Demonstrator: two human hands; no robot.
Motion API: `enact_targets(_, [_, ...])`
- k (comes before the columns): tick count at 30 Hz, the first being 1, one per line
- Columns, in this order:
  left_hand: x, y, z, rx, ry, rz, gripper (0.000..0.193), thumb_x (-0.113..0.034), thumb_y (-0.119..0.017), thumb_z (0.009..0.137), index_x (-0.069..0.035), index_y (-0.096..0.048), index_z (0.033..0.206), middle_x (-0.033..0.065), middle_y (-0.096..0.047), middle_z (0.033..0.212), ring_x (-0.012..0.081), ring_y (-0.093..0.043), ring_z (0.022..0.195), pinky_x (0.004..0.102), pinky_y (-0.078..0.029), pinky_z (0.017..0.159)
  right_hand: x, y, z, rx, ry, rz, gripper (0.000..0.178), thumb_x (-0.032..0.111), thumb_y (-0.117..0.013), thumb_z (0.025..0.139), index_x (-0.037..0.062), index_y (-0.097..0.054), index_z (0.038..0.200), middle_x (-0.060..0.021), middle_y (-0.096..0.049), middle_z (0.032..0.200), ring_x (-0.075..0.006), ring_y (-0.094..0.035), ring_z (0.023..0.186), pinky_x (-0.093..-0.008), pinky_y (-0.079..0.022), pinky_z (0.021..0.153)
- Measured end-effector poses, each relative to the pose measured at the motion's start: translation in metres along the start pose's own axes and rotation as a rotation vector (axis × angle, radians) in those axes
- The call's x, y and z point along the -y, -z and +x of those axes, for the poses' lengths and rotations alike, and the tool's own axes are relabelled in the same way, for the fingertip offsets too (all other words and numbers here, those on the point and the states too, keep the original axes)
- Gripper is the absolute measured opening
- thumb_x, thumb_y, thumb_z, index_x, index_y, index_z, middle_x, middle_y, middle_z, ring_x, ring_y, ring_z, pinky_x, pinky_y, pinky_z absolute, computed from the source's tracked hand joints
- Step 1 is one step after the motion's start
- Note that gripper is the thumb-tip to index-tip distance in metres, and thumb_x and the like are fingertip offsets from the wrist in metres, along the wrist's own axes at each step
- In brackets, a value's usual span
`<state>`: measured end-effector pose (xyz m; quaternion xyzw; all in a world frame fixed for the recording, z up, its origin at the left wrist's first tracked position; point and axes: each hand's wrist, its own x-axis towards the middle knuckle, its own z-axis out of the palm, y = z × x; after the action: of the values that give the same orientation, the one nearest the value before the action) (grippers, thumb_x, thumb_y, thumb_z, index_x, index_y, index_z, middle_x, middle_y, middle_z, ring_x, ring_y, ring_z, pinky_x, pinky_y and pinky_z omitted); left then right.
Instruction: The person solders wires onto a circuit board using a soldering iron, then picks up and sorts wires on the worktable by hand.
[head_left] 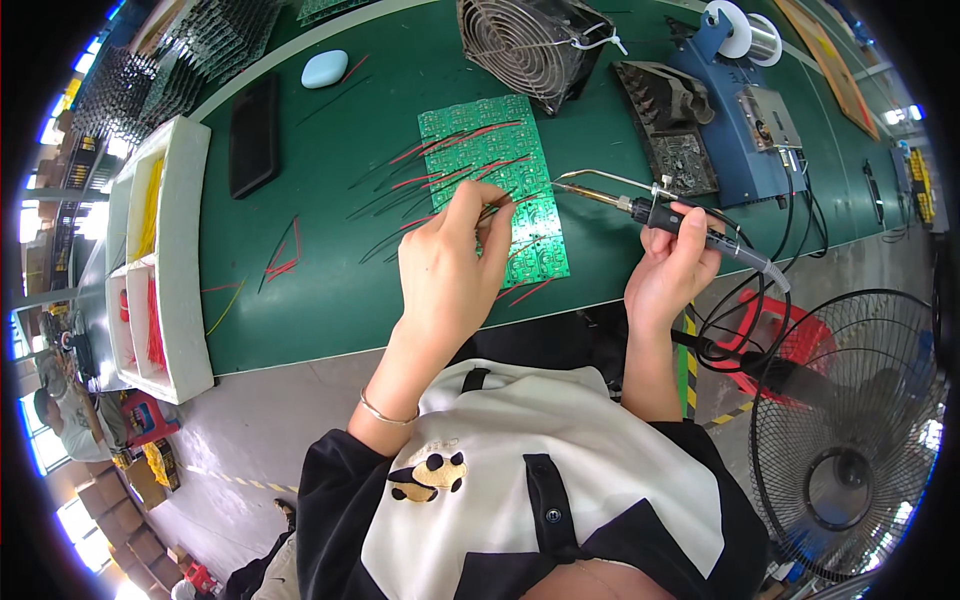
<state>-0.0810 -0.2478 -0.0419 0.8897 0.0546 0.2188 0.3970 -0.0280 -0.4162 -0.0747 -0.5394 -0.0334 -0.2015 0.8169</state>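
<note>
A green circuit board panel [545, 235] lies on the green bench mat, with several red and black wires [400, 183] laid across it, their ends reaching past its left edge. Over the lower middle of the panel, my left hand [445, 255] is closed in a pinch on a thin wire [527, 198]; its fingers partly hide the wire. My right hand [665, 265] grips a soldering iron [660, 215] with a thin metal feed tube [605, 176] along its top. The iron's tip points left, at the panel's right edge; whether it touches is too small to tell.
A blue solder-feeding machine [735, 125] with a solder spool [745, 35] stands at the right, beside a dirty metal holder [670, 125]. A small fan [525, 45] sits behind the panel. At left are a phone [254, 135] and a white wire box [185, 260]. Cables hang off the right.
</note>
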Motion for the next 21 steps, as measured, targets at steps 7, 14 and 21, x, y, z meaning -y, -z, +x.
enact_targets(7, [0.008, -0.013, 0.001, -0.026, -0.003, 0.1, 0.008, -0.008, -0.063, 0.073, -0.007, -0.056, 0.075, 0.0017, -0.051, 0.052, 0.015, -0.05, 0.042, 0.026, -0.038, 0.041, 0.002, -0.002, -0.002, -0.017, -0.003, -0.071, 0.02, 0.019, -0.046, 0.09, 0.0004, -0.048, 0.082, 0.0018, -0.035, 0.053, -0.0049, -0.028, 0.047, -0.0214, -0.021, 0.044])
enact_targets(14, [0.015, -0.018, -0.002, -0.07, -0.006, 0.056, 0.009, -0.008, -0.064, 0.07, -0.01, -0.059, 0.076, -0.0009, -0.052, 0.05, 0.0124, -0.049, 0.041, 0.0245, -0.037, 0.04, 0.001, 0.001, -0.001, 0.025, 0.005, -0.045, 0.019, 0.017, -0.05, 0.088, -0.0006, -0.049, 0.082, -0.0028, -0.046, 0.059, -0.0061, -0.038, 0.048, -0.0199, -0.029, 0.045])
enact_targets(21, [0.014, -0.018, -0.002, -0.084, -0.083, 0.108, 0.01, -0.007, -0.064, 0.069, -0.01, -0.058, 0.076, -0.0002, -0.056, 0.054, 0.0121, -0.051, 0.042, 0.0244, -0.038, 0.04, 0.0, -0.003, -0.002, 0.024, 0.021, -0.085, 0.019, 0.018, -0.049, 0.089, 0.0001, -0.049, 0.081, -0.0006, -0.041, 0.057, -0.0055, -0.034, 0.048, -0.0203, -0.026, 0.044])
